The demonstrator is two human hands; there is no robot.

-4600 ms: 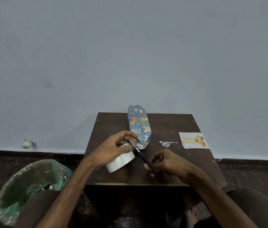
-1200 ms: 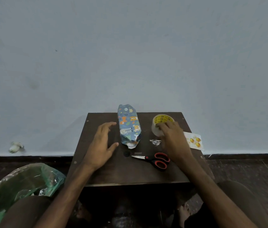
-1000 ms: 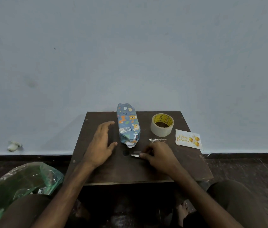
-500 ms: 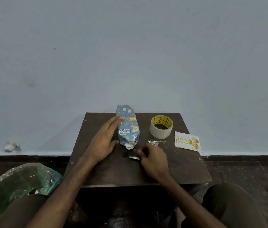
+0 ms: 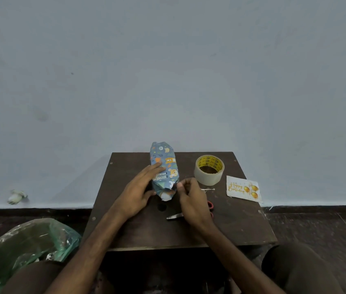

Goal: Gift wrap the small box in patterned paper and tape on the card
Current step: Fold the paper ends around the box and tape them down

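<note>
The small box (image 5: 165, 160), wrapped in blue paper with animal prints, lies lengthwise on the dark wooden table (image 5: 242, 225). My left hand (image 5: 138, 192) rests against its left side, fingers over the top and thumb near the front end. My right hand (image 5: 193, 200) is pinched at the box's near right corner, apparently on a small strip of clear tape that barely shows. The "Happy Birthday" card (image 5: 243, 188) lies flat at the table's right edge. The tape roll (image 5: 209, 170) stands between box and card.
Scissors (image 5: 174, 216) with red handles lie on the table, mostly hidden under my right hand. A crumpled tape scrap (image 5: 208, 189) lies near the roll. A green plastic bag (image 5: 25, 245) sits on the floor at left. A wall rises right behind the table.
The tape roll and scissors were set down on the table. My right hand rose from beside the scissors blade to the box's near corner. My left hand moved onto the box.
</note>
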